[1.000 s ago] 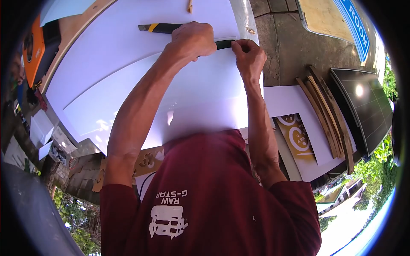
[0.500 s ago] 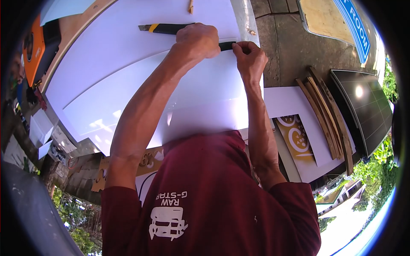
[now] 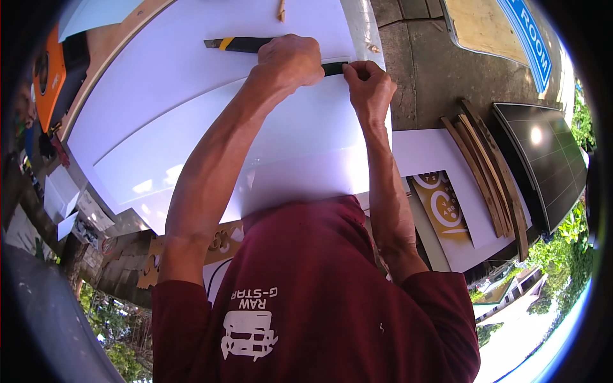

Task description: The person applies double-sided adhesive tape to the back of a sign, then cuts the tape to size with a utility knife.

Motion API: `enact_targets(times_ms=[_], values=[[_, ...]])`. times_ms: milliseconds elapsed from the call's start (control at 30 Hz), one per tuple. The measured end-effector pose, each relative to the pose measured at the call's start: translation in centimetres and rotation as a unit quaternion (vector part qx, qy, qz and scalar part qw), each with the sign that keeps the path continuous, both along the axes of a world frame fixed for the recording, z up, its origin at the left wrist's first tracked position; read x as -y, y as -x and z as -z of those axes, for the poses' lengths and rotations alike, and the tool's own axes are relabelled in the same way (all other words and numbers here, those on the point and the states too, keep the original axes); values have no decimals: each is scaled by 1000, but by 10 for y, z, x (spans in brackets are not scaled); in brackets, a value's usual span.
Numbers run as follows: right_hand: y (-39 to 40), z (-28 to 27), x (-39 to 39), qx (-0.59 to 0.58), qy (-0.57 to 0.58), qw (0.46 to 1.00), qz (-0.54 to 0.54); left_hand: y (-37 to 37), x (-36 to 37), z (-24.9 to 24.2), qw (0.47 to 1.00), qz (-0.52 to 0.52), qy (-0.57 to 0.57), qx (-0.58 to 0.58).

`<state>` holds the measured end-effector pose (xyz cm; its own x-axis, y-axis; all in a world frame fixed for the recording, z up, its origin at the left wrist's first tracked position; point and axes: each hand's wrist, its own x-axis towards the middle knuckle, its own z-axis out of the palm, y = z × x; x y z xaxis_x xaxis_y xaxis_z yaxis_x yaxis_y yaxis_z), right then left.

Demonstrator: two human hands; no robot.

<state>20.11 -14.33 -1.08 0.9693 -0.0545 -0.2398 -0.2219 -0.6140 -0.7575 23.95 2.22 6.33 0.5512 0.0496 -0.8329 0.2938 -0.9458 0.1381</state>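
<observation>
My left hand [image 3: 290, 60] is closed in the head view, its knuckles up, over the upper part of a white panel [image 3: 306, 127]. The handle of a black and yellow utility knife [image 3: 246, 45] runs up to it, blade pointing left; whether the fingers grip it is hidden. A short black strip [image 3: 334, 68] spans the gap between my two hands. At its right end, the thumb and forefinger of my right hand [image 3: 370, 80] pinch it. The strip lies along the panel's upper edge, and its left end is hidden by my left hand.
A larger white sheet [image 3: 159, 76] lies beneath the panel. A small wood piece [image 3: 281, 10] is near the top. To the right are wooden strips [image 3: 482, 172], a dark glossy panel [image 3: 543, 153] and a blue sign [image 3: 530, 41]. An orange and black case [image 3: 51, 80] stands left.
The whole view has shifted very slightly, so hands, knife and strip appear a little further left. Neither hand's grip has visibly changed.
</observation>
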Motion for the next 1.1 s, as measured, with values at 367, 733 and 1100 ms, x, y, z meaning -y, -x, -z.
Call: enact_targets(times_ms=[367, 733, 1100], values=[[-7, -2, 1, -5, 61, 998, -20, 6, 0, 5, 998, -19, 25, 54], [-6, 11, 1, -31, 74, 996, -33, 14, 0, 13, 998, -28, 23, 51], [-30, 8, 17, -58, -27, 998, -16, 18, -6, 18, 994, -72, 75, 40]])
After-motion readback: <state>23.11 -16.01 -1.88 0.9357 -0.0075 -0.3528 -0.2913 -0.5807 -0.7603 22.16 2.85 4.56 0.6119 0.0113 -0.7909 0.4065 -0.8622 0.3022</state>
